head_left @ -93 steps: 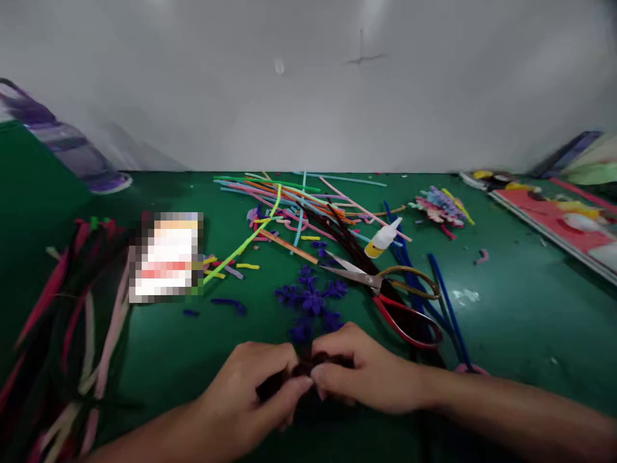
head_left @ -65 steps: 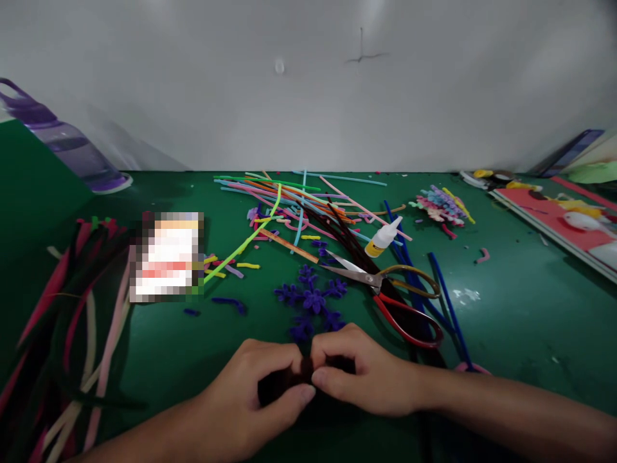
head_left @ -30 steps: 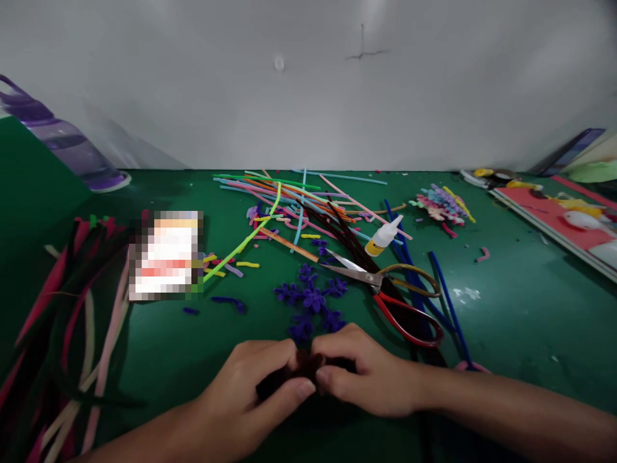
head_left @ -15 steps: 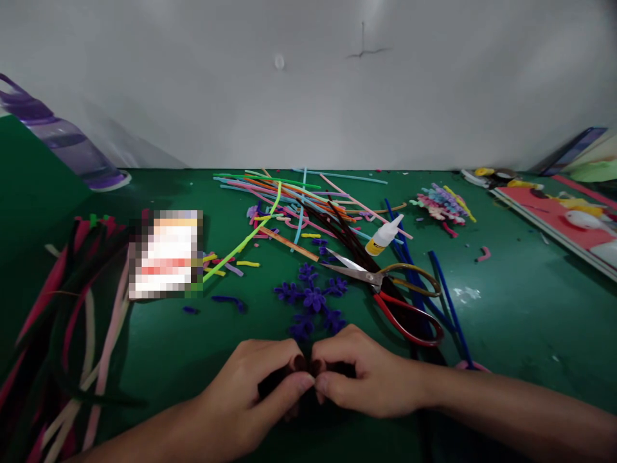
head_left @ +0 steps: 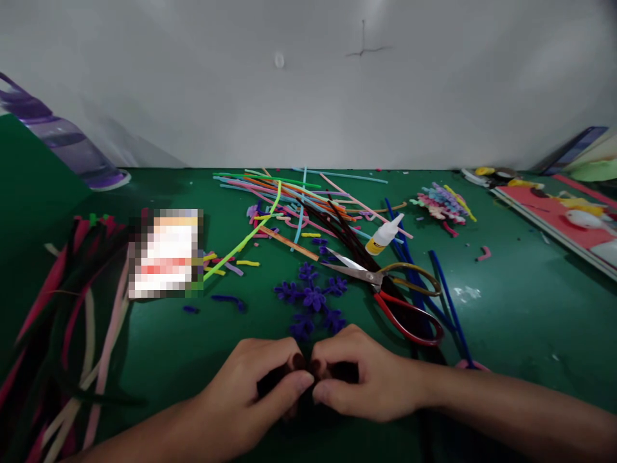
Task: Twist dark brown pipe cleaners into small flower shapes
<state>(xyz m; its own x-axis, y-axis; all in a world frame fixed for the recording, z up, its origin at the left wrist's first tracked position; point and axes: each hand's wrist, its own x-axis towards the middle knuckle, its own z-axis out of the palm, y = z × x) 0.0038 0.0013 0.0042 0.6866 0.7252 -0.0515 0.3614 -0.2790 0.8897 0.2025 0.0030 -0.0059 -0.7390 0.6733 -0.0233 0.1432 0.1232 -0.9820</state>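
My left hand [head_left: 250, 392] and my right hand [head_left: 366, 376] meet at the near edge of the green table [head_left: 520, 321]. Both pinch a short dark brown pipe cleaner piece [head_left: 303, 368], which shows only between the fingertips. Just beyond the knuckles lies a cluster of small purple pipe-cleaner flowers [head_left: 312, 299]. Red-handled scissors [head_left: 385, 292] lie open to the right of the flowers, blades pointing left.
A heap of loose coloured pipe cleaners [head_left: 294, 202] spreads across the middle. A small glue bottle [head_left: 383, 235] lies by the scissors, blue stems [head_left: 446, 299] beside them. A bundle of dark and pink stems [head_left: 67, 328] lies left, a purple bottle [head_left: 58, 145] far left, a red board [head_left: 559, 218] right.
The hands stay in the same spot. The fingertips have shifted slightly on the dark piece, working it between them; nothing else on the table has moved.
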